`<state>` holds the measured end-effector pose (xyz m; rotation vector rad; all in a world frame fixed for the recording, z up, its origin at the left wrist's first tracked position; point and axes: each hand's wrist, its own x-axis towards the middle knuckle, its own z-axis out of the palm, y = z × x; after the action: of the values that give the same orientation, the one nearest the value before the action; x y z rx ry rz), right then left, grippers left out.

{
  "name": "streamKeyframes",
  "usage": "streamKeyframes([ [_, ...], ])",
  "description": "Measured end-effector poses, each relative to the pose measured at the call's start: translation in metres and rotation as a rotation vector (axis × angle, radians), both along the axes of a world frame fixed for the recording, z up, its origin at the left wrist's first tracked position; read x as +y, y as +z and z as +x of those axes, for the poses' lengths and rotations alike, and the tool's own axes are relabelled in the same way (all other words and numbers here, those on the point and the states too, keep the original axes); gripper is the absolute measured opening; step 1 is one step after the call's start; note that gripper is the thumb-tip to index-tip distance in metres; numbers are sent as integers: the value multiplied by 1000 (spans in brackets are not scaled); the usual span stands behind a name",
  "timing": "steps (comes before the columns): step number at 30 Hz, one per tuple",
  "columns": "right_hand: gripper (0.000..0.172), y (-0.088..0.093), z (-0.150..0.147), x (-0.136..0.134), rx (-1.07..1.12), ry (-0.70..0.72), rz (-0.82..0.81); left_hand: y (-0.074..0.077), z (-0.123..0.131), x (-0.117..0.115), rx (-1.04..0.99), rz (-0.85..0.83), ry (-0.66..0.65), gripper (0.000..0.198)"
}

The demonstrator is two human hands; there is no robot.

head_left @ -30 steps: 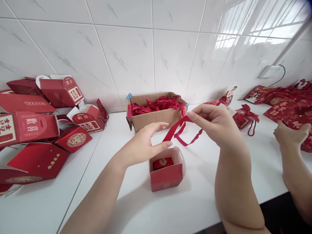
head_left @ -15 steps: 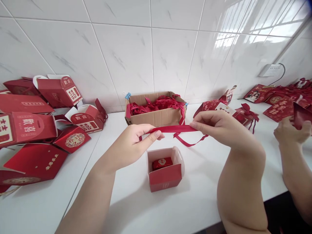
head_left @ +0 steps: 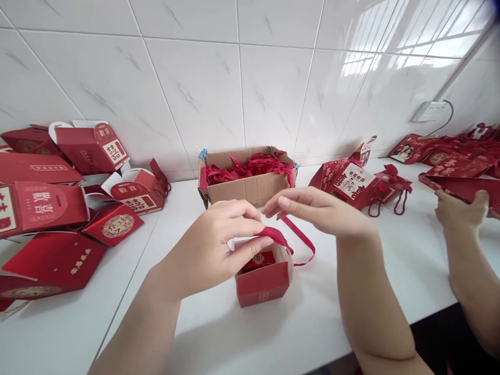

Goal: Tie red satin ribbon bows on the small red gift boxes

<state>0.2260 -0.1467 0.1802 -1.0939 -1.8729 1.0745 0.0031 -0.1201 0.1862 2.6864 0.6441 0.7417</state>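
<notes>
My left hand [head_left: 222,242] pinches a red ribbon [head_left: 304,245] between thumb and fingers, just above a small open red box [head_left: 263,285]. The ribbon's loose part curves to the right of the box, over the white table. Inside the box lies a red wrapped item [head_left: 261,260], partly hidden by my left hand. My right hand [head_left: 316,208] is raised beyond the box, beside the left fingertips. Its fingers are stretched forward with the thumb apart, and no ribbon shows between them.
Behind my hands stands a cardboard box [head_left: 250,190] of red ribbons. Red boxes [head_left: 47,205] pile up at the left; more red boxes [head_left: 351,185] stand at the right. Another person's hand [head_left: 463,211] holds a red box [head_left: 464,187] at the far right.
My right hand has let go of the ribbon and moved left, close to my left hand. The ribbon, stretched taut between both hands before, now hangs from the left one. The other person's box has turned.
</notes>
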Motion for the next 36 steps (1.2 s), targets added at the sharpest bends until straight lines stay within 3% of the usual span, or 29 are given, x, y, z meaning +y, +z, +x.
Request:
streamKeyframes([
  [3, 36, -3, -10, 8, 35, 245, -133, -1, 0, 0, -158, 57, 6, 12],
  [5, 34, -6, -14, 10, 124, 317, -181, -2, 1, 1, -245, 59, 1, 9],
  [15, 23, -9, -18, -5, 392, 283, -257, -3, 6, -1, -367, 56, -22, 11],
  [18, 19, -17, -9, -12, 432, 218, -272, -2, 4, -3, -259, 9, -8, 20],
  [22, 22, -45, 20, -16, 511, 71, -267, -4, 0, -1, 124, -109, 108, 40],
  [25, 26, -73, 38, -14, 593, 38, -321, -9, 2, 0, 388, -145, 81, 26],
  [28, 26, -91, 42, -10, 534, -13, -394, -15, 8, 0, 473, -166, 53, 12],
  [36, 25, -92, 44, -13, 356, -32, -472, -27, 18, 1, 542, -275, 129, 12],
])
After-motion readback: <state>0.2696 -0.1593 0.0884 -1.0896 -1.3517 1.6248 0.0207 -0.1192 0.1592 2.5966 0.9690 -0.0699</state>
